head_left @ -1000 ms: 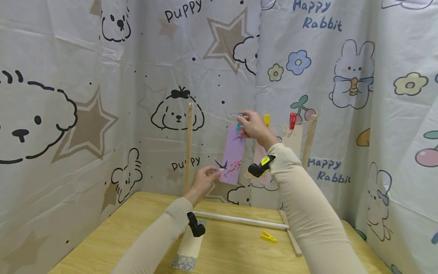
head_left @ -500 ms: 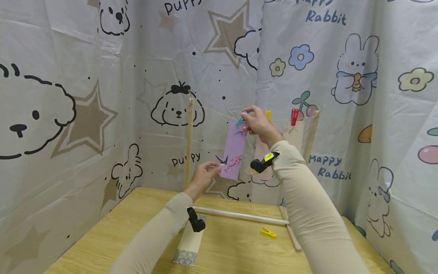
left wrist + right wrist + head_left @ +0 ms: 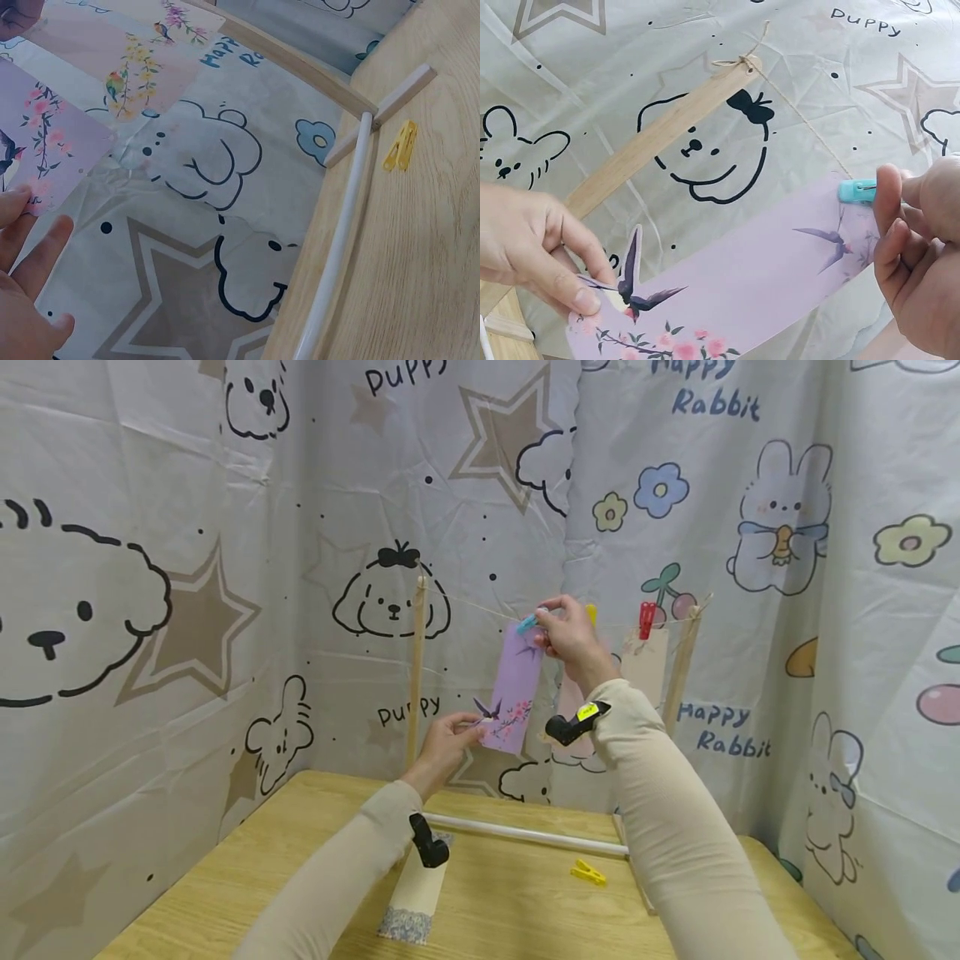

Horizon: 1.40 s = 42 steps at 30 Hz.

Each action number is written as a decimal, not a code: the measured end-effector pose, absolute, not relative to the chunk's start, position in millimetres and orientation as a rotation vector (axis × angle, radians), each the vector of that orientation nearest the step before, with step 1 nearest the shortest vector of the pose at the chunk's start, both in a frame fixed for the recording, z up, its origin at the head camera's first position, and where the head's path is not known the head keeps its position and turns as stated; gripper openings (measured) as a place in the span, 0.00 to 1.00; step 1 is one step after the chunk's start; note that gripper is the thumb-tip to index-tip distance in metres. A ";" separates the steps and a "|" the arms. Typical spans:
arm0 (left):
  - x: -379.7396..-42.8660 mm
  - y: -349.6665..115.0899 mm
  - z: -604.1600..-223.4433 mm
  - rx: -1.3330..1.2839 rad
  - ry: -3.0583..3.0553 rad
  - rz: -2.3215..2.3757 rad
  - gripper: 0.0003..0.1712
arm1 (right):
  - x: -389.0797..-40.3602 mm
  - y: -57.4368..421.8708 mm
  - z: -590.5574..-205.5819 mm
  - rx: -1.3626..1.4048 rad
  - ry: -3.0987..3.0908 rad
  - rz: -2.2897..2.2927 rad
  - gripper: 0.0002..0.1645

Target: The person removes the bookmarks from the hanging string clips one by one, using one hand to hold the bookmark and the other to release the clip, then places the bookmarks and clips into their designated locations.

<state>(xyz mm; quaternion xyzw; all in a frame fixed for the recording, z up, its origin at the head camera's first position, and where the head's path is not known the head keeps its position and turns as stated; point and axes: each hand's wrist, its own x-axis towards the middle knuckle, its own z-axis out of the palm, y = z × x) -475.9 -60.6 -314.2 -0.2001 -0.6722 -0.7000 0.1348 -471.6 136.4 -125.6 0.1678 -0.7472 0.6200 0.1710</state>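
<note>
A purple bookmark-like card point(image 3: 516, 681) with swallows and pink blossoms hangs at the string point(image 3: 472, 602). My left hand point(image 3: 450, 743) pinches its lower left edge between thumb and fingers, as the right wrist view also shows. At the card's top, my right hand point(image 3: 572, 635) pinches a light-blue clothespin point(image 3: 857, 190), whose tip sits over the card's upper edge by the string. To the right, partly hidden behind the right hand, hangs a pink card point(image 3: 142, 67) below a yellow clothespin point(image 3: 592, 613). Beyond it a cream card point(image 3: 645, 664) hangs from a red clothespin point(image 3: 647, 620).
Wooden posts point(image 3: 416, 668) carry the string, and a white rod point(image 3: 525, 835) runs between their bases. A yellow clothespin point(image 3: 588, 872) lies on the wooden table point(image 3: 525, 910). A cream card with a lace-patterned end point(image 3: 416, 893) lies under the left forearm. Printed curtains point(image 3: 360, 468) surround the table.
The right hand has shifted slightly right, and the blue clothespin has tilted from near upright to a slant. The left hand keeps its hold on the purple card.
</note>
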 end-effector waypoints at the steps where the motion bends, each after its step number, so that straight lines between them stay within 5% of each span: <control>1: -476.5 -60.8 -315.1 -0.576 -1.955 -2.028 0.14 | -472.9 135.9 -127.9 0.474 -2.105 1.770 0.17; 42: -480.3 -67.9 -315.9 -0.539 -1.898 -2.029 0.14 | -477.1 127.9 -141.2 0.533 -1.469 2.224 0.10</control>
